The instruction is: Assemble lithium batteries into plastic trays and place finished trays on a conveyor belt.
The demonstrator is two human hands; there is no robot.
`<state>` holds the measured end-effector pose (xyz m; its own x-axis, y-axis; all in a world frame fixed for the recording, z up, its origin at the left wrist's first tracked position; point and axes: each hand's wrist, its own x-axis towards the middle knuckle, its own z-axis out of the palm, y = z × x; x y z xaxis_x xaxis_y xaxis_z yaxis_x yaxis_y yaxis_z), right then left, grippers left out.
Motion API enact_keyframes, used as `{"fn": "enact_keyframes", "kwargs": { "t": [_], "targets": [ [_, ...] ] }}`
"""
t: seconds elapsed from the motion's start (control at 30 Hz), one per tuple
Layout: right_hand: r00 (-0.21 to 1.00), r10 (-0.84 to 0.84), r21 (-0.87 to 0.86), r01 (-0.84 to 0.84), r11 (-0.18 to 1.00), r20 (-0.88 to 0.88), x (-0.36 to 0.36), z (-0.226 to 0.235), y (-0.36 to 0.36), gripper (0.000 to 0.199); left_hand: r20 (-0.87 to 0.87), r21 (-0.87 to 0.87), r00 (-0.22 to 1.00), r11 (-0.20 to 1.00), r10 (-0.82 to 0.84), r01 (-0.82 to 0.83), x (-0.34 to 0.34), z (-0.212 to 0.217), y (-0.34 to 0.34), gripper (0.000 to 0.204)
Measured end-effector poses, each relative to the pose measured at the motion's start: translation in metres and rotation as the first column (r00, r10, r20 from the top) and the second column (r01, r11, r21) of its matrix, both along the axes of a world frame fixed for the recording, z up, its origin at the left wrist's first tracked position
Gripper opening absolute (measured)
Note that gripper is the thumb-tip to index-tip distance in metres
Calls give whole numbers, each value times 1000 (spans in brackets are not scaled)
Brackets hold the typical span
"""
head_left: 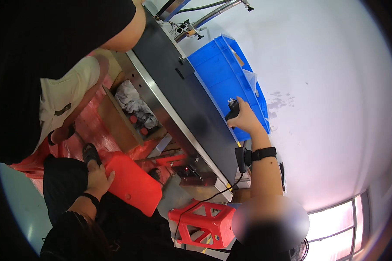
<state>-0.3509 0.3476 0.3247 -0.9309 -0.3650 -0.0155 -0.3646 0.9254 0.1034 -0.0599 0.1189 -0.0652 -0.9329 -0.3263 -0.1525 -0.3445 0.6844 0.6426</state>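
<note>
- The right grip [244, 118] holds a plug [232, 108] at the surface [191, 108] edge.
- A crate [222, 74] lies just beyond it.
- A stool [204, 224] stands below, near the left grip [99, 177].

smooth brushed metal machine top [191, 113] with a dull sheen, glossy blue plastic crate [217, 69] right beside it, matt red plastic stool [204, 224] near it, crumpled grey cloth [133, 104] in a wooden box [117, 122]

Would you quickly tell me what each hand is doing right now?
Left hand: open, resting on the red plastic stool seat.
Right hand: closed around a small black device.
</note>
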Motion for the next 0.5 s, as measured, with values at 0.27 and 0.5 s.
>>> {"fn": "enact_keyframes", "kwargs": {
  "t": [0.27, 0.5],
  "targets": [
    [995, 54, -199, -36, 979, 86, -26, -9, -62, 100, 17, -57, 1000, 998, 1, 0, 1, -6, 0, 51],
    [992, 65, -151, -49, 987, 108, -44, -44, -63, 102, 158, 87, 986, 995, -56, 43, -3, 8, -6, 54]
  ]
}}
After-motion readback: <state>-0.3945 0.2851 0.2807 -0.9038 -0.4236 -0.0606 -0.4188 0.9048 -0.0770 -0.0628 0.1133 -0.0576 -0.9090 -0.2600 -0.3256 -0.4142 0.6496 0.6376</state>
